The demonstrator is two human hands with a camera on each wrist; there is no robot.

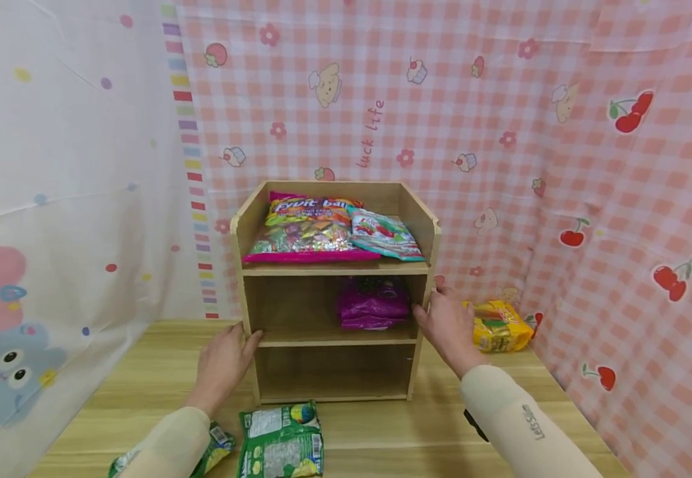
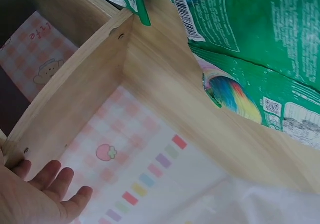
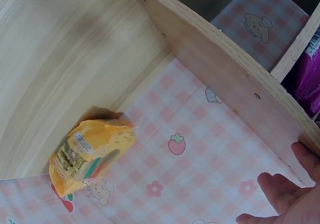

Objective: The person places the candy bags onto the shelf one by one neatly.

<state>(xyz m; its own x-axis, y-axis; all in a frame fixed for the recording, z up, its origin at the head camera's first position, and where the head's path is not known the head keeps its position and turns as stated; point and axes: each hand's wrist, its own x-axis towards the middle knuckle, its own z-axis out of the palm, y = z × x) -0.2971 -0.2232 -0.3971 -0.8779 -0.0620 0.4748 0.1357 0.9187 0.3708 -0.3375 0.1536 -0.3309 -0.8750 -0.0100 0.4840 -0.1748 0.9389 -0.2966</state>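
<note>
A small wooden shelf stands upright in the head view, between both hands. My left hand touches its left side, the thumb at the front edge; in the left wrist view the fingers lie loosely extended outside the side panel. My right hand touches the right side, its fingers spread in the right wrist view. On the top tier lie a pink-edged Fruit ball candy bag and a teal-and-white packet. A purple packet sits in the middle tier.
Green snack packets lie before the shelf, one partly hidden by the left sleeve. A yellow packet lies right of the shelf on the wooden tabletop. Checked cloth hangs behind and to the right, white cloth at left.
</note>
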